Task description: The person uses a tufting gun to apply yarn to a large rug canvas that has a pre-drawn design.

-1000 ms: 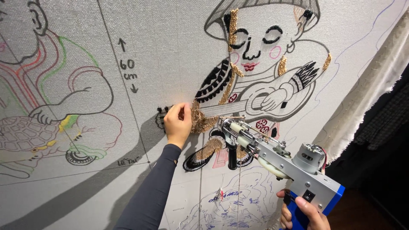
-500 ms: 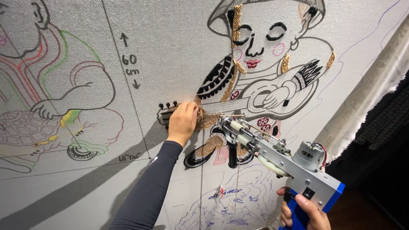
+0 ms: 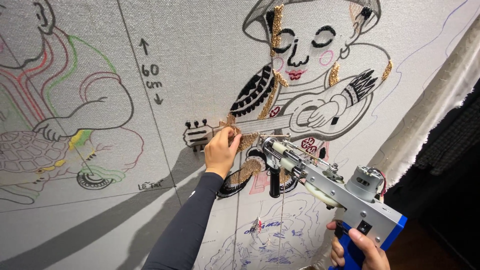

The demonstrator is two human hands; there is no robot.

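**Tufting gun at stretched cloth**

Left hand pressed flat-knuckled against grey tufting cloth, fingers curled narrow, touching gold tufted yarn beside drawn guitar neck. Right hand wrapped tight around blue grip of tufting gun, lower right of left fingers. Gun needle end just beside left fingers, at cloth. Black front handle hanging below barrel.

The left hand presses flat against the stretched grey cloth, fingertips on gold tufted yarn beside the drawn guitar neck. The right hand grips the blue handle of the tufting gun, its needle end touching the cloth.
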